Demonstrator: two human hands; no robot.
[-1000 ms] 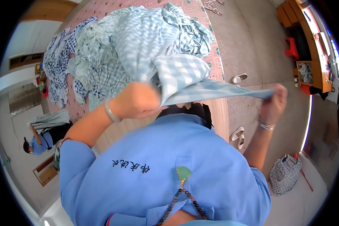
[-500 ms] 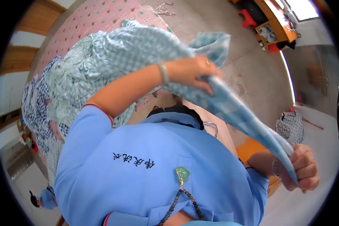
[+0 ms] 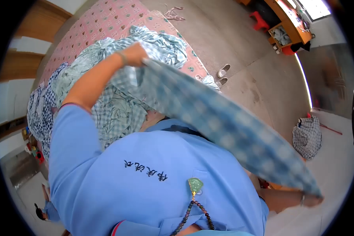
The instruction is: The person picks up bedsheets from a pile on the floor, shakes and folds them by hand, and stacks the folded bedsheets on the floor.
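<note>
A blue-and-white checked sheet (image 3: 224, 118) stretches diagonally in front of my body, slightly blurred by motion. At upper left, my left hand (image 3: 134, 54) is closed on one end, above the heap of fabric. Far off to the lower right, my right hand (image 3: 313, 200) is closed around the other end; the sheet partly covers its fingers. Beneath my left arm lies a large rumpled pile of pale green checked fabric (image 3: 124, 112). Dark blue checked fabric (image 3: 41, 118) lies along the pile's left side.
The pile rests on a pink patterned floor covering (image 3: 118, 17). Shoes (image 3: 223, 70) stand beside its right edge. A stuffed checked bundle (image 3: 307, 137) sits at right. A wooden desk (image 3: 283, 19) and red stool (image 3: 259, 20) are at the back. Another person (image 3: 49, 210) appears lower left.
My left hand has moved left and away from my right hand, drawing the sheet out longer and wider between them. My right hand has dropped slightly. The shoes have come into view.
</note>
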